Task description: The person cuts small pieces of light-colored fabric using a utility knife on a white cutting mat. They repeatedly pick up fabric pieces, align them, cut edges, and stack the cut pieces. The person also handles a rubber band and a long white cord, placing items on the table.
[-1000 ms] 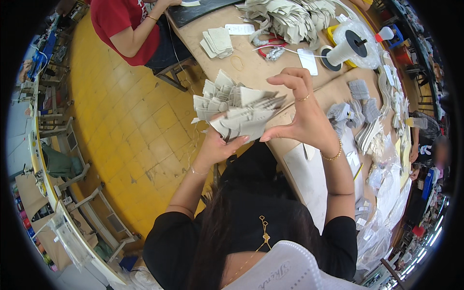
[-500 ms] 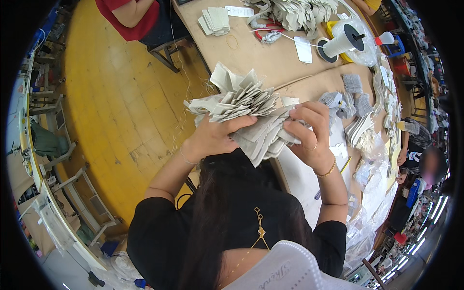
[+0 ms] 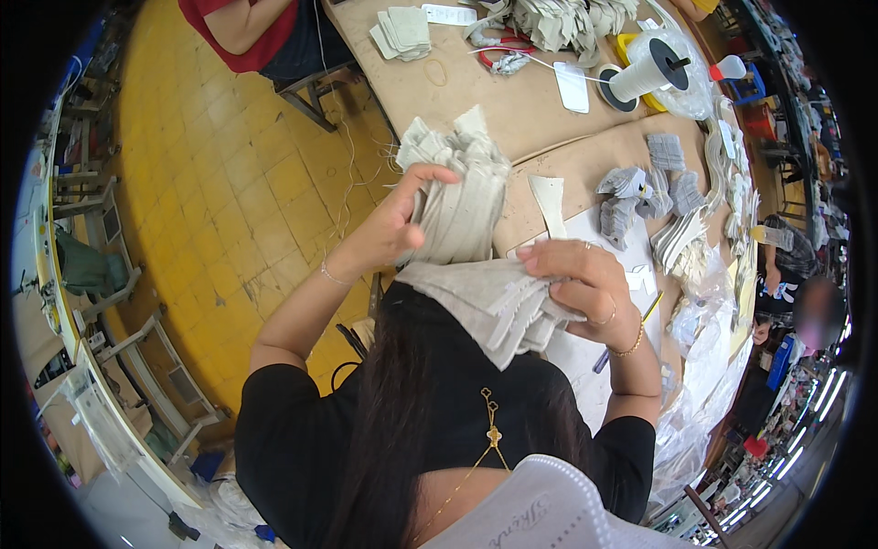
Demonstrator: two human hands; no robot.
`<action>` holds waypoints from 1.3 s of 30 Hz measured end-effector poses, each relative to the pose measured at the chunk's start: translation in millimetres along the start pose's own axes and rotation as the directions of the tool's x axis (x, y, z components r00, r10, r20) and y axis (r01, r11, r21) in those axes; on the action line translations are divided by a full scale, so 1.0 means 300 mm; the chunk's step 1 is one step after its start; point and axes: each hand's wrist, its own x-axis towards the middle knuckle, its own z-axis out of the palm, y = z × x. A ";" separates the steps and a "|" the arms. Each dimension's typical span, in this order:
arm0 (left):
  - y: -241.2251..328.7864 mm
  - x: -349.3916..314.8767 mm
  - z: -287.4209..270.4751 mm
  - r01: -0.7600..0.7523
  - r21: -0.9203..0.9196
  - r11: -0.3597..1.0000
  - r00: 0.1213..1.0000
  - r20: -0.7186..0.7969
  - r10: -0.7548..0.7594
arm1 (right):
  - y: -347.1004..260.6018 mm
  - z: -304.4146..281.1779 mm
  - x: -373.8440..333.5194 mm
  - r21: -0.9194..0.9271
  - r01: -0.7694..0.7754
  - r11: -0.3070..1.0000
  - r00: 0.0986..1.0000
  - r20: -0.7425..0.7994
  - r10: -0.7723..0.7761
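A thick bundle of beige-grey cut fabric pieces (image 3: 465,206) stands in front of my body at the table's near edge. My left hand (image 3: 402,218) is curled round its left side, fingers over the upper part and thumb lower down. In my right hand (image 3: 585,285) is a fanned stack of similar fabric pieces (image 3: 489,306), pinched at its right end, with its loose ends spreading downward. This stack lies just below the bundle; whether they touch is hard to tell. One flared fabric piece (image 3: 549,203) rests on the table just beyond my right hand.
Grey fabric bundles (image 3: 626,188) sit on the right of the brown table (image 3: 494,87). Farther back are a white thread spool (image 3: 640,75), red-handled scissors (image 3: 506,57), a stack of fabric pieces (image 3: 401,35) and a large fabric heap (image 3: 567,26). A person in red (image 3: 242,37) sits at far left.
The two portions of fabric have come apart: my right hand has drawn its stack down toward me, while the left-hand bundle has turned more upright. The single piece on the table is now uncovered.
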 end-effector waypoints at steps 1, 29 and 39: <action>-0.012 0.001 -0.003 0.033 0.041 0.999 0.996 -0.079 -0.030 | -0.016 -0.012 -0.007 0.027 -0.032 0.999 0.999 0.017 0.032; -0.174 0.671 -0.296 -0.119 0.761 0.638 0.906 -0.179 0.383 | -0.129 -0.283 -0.193 -0.078 -0.558 0.826 0.829 -0.025 0.558; -0.132 0.596 -0.321 -0.239 0.531 0.813 0.834 -0.317 0.452 | 0.193 -0.269 -0.075 -0.220 -0.653 0.725 0.553 0.515 0.655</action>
